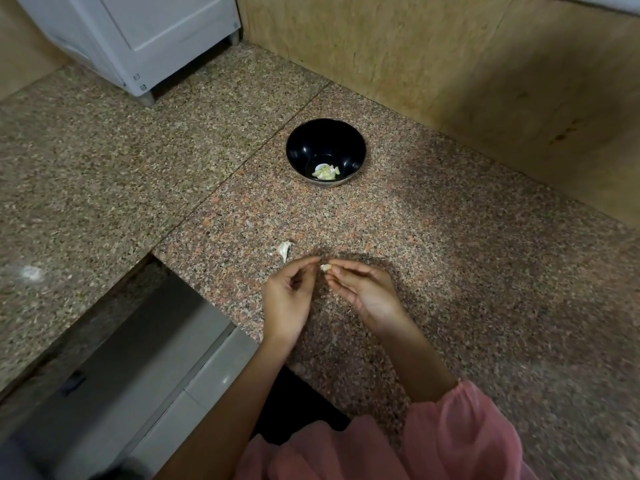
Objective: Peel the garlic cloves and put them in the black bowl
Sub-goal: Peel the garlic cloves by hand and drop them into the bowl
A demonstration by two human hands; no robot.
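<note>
A black bowl (pixel 325 147) stands on the speckled granite counter (pixel 450 258) and holds several pale peeled garlic cloves (pixel 326 172). Nearer to me, my right hand (pixel 363 289) pinches a small garlic clove (pixel 325 267) between thumb and fingertips. My left hand (pixel 289 299) is just to its left, fingers curled, with thumb and forefinger tips close to the clove; I cannot tell whether they touch it. An unpeeled white clove (pixel 284 250) lies on the counter just above my left hand.
A white appliance (pixel 138 39) stands at the back left. A tan wall (pixel 450 64) runs behind the bowl. The counter edge drops off at the left of my hands to a grey floor (pixel 145 358). Small bits of garlic skin (pixel 248 223) lie on the counter.
</note>
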